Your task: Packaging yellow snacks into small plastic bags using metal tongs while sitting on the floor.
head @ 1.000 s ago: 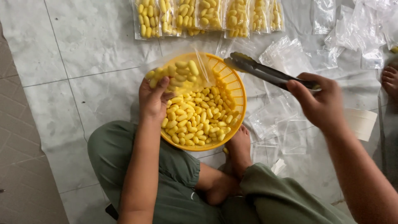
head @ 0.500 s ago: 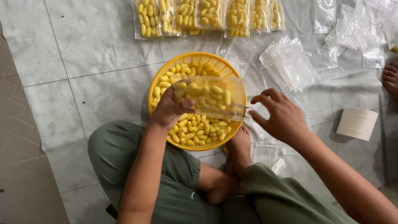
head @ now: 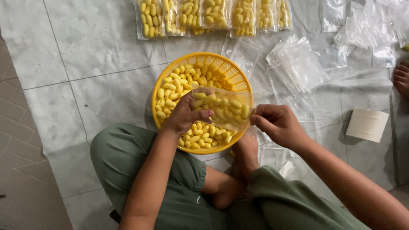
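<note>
Beyond my fingers I see a row of filled clear plastic packets of yellow cocoons (head: 213,17) on the grey tiled floor (head: 98,55). Right of them lie empty clear plastic bags (head: 298,64) and a white tape roll (head: 367,124).

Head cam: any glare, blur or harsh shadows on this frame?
Head view: soft, even light; only faint shadows beside the yellow basket and white tape roll. Mild sheen on the empty clear bags. Focus is sharp on the left hand, right hand and the filled bag held between them; no motion blur.
</note>
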